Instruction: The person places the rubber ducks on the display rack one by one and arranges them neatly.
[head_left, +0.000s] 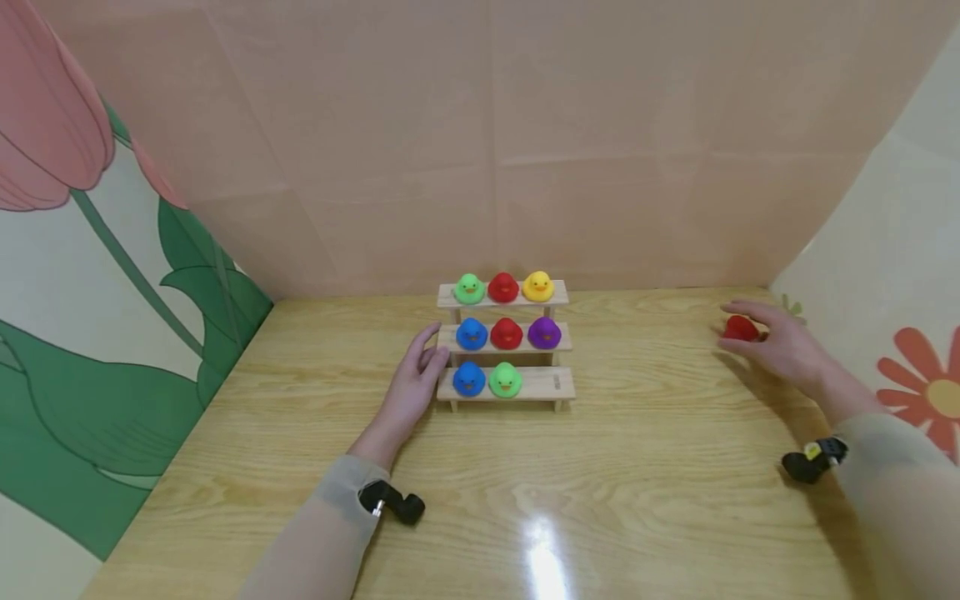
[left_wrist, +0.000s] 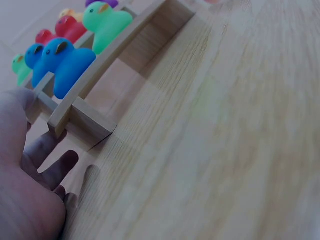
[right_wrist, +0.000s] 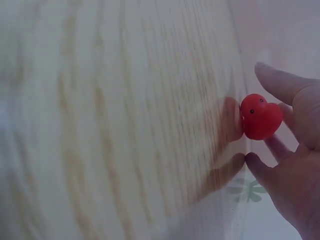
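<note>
A three-tier wooden rack (head_left: 532,383) stands mid-table bearing small rubber ducks. My left hand (head_left: 408,379) touches the rack's left end, the fingers loosely bent. In the left wrist view, the blue duck (left_wrist: 70,65) and green duck (left_wrist: 105,27) sit on the lowest shelf near that hand; some fingertips are hidden behind the shelf end. On the far right, my right hand (head_left: 783,346) is around a red duck (head_left: 741,328) on the table. Thumb and fingers are spread on both sides of the red duck (right_wrist: 262,117), with gaps visible in the right wrist view.
On the top shelf are green, red (head_left: 503,288) and yellow ducks; the middle shelf holds blue, red and purple (head_left: 544,332) ones. A pinkish sheet (head_left: 495,150) hangs behind the wooden table (head_left: 637,467). Flower-printed panels stand left and right, the right one close to my right hand.
</note>
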